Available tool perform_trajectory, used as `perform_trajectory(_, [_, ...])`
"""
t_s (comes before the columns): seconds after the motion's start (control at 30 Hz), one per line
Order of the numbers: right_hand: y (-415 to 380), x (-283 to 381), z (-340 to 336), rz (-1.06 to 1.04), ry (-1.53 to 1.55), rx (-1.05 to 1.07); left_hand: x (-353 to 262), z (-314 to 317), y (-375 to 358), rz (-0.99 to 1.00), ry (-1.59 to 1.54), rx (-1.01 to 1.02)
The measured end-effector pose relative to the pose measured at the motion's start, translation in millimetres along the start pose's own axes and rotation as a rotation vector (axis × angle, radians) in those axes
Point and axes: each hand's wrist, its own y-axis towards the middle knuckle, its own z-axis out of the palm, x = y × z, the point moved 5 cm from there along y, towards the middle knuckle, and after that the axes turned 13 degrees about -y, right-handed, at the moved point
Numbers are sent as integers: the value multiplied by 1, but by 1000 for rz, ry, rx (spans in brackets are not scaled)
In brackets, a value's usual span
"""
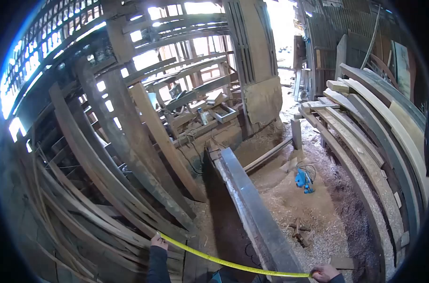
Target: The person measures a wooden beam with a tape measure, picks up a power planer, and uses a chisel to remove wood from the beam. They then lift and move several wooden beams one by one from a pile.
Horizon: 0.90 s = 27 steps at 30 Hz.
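A yellow tape measure [233, 265] stretches between my two hands, sagging a little in the middle. My left hand [159, 242] is closed on one end of it, close to the leaning boards on the left. At the lower right, my right hand [324, 273] grips the other end, its fingers bent round the tape. Under the tape's right part runs a long grey timber beam [257, 198], which the tape crosses in this view. The tape's case is not visible.
Long boards [129, 137] lean against the slatted wall on the left. More planks [365, 155] are stacked on the right. A blue power tool [304, 180] with a cord lies on the shaving-covered floor [290, 203], near some wood scraps [299, 232].
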Motion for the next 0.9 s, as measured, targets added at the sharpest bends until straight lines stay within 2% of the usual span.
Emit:
perform_trajectory(0.03, [7,0,3,22,-3,-4,17,21,9,-22,-57,14])
perform_trajectory(0.1, [25,3,14,-31,63,-47,60,87,-17,-88,-90,-108])
perform_trajectory(0.13, [33,16,10,-9,81,-59,81,92,5,-118,6,-6])
perform_trajectory(0.17, [42,34,7,6,75,-67,107,95,26,-295,59,3])
perform_trajectory(0.2, [54,52,3,35,131,-84,133,95,47,-381,134,98])
perform_trajectory(0.23, [69,64,-2,56,185,-100,159,96,62,-471,189,45])
perform_trajectory(0.3, [110,91,-4,26,103,-150,202,88,86,-554,375,216])
perform_trajectory(0.33, [129,121,-15,144,209,-91,219,89,95,-607,520,293])
perform_trajectory(0.37, [147,142,-22,264,313,-32,232,83,96,-542,664,296])
perform_trajectory(0.4, [180,137,-5,150,224,-192,239,78,97,-477,802,295])
perform_trajectory(0.43, [211,145,1,149,198,-192,240,76,107,-485,777,296])
perform_trajectory(0.5, [262,155,4,289,36,-173,249,50,128,-285,1750,643])
perform_trajectory(0.53, [291,158,3,309,24,-187,251,29,149,-326,1732,635])
perform_trajectory(0.6, [345,159,14,357,29,-162,255,-15,165,-603,1815,1246])
perform_trajectory(0.73, [431,175,7,367,74,-164,222,-55,179,-874,1604,1153])
perform_trajectory(0.83, [458,231,-33,450,84,-128,204,-58,194,-852,1481,1039])
perform_trajectory(0.9, [509,173,12,437,90,-203,199,-52,203,-951,1461,1012])
